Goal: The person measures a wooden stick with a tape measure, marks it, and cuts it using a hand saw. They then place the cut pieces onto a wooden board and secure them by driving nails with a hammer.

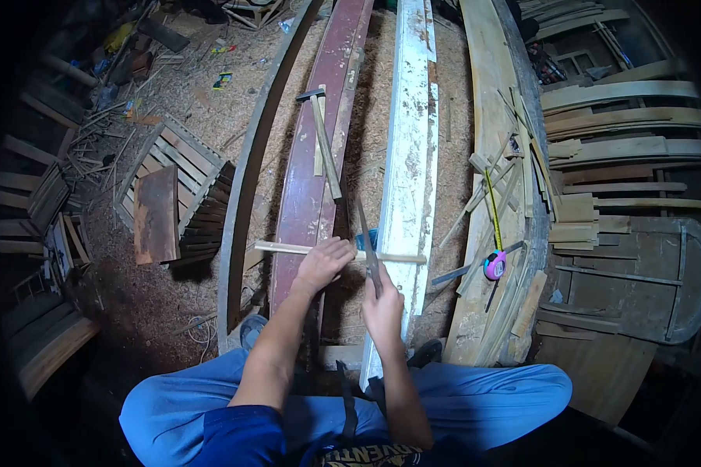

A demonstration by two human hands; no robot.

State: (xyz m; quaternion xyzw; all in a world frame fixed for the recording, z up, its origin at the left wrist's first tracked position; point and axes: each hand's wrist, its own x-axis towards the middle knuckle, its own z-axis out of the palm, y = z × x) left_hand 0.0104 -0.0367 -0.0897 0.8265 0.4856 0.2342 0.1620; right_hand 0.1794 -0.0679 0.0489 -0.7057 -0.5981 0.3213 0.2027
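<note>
Just below the middle of the frame, a pale wooden strip [280, 247] is laid crosswise over a red board [300, 198] and a white board [410, 156], its left end jutting past the edge of the red board and its right end lying on the white one. The strip is held by the left hand [325, 262], whose fingers are curled closely over it; how the thumb is placed underneath cannot be told. Slightly to the right and lower, a long, narrow dark tool [368, 230] is gripped at its lower end by the right hand [383, 303], with the fingers closed round it. The tool is pointed toward the top of the frame and is seen to cross the strip; whether the two are touching cannot be told.

Above the hands, a hammer [327, 144] is rested on the red board, its head toward the top of the frame. Right of centre, a pink tape measure [494, 266] is set among wood scraps, with its yellow blade [493, 210] drawn out upward. At the left of the frame, a brown panel [156, 214] is leaned against a slatted wooden frame [187, 159]. Along the right edge, lengths of timber [623, 148] are stacked. At the bottom, blue trousers [483, 397] are seen.
</note>
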